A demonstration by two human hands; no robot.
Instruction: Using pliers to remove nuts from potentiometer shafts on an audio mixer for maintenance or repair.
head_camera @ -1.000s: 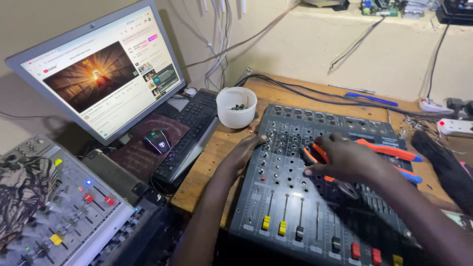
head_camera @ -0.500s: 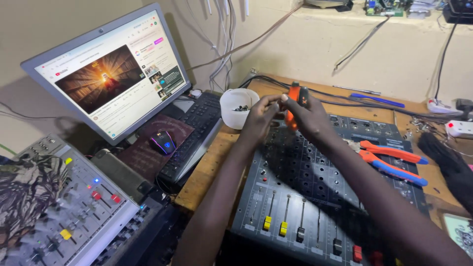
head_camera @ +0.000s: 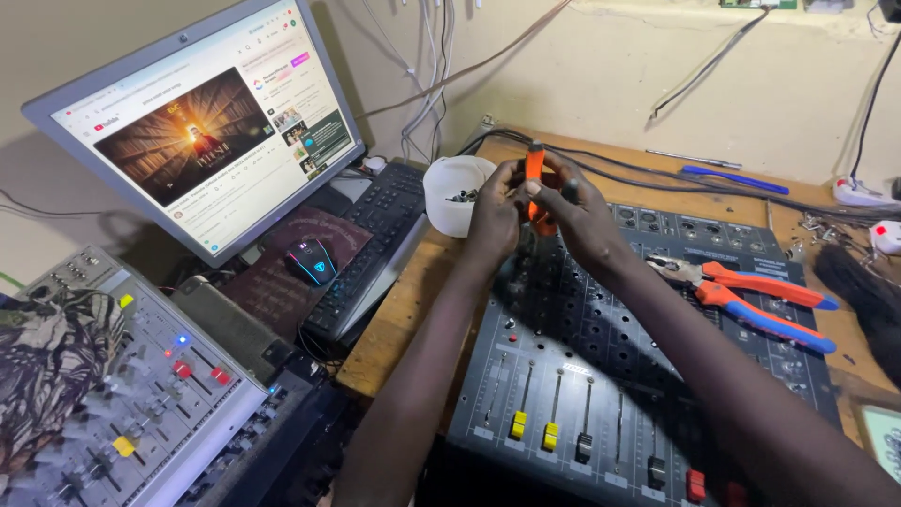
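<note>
My left hand (head_camera: 496, 208) and my right hand (head_camera: 572, 214) meet above the far edge of a dark audio mixer (head_camera: 638, 347). Both grip an orange-handled tool (head_camera: 534, 167) held upright between them; its tip is hidden by my fingers. Just left of my hands stands a white cup (head_camera: 449, 192) with small dark parts inside. Orange-and-blue pliers (head_camera: 751, 300) lie on the mixer's right side, apart from my hands.
A monitor (head_camera: 206, 131) showing a video page stands at the left, with a black keyboard (head_camera: 371, 249) and a lit mouse (head_camera: 311, 260) below it. A second grey mixer (head_camera: 141, 394) sits at bottom left. Cables (head_camera: 657, 174) and a blue pen (head_camera: 737, 178) lie at the back of the wooden table (head_camera: 394, 329).
My right hand lifted the orange tool off the mixer's right side and brought it up to the far edge. My left hand rose to join it; the pliers stayed behind.
</note>
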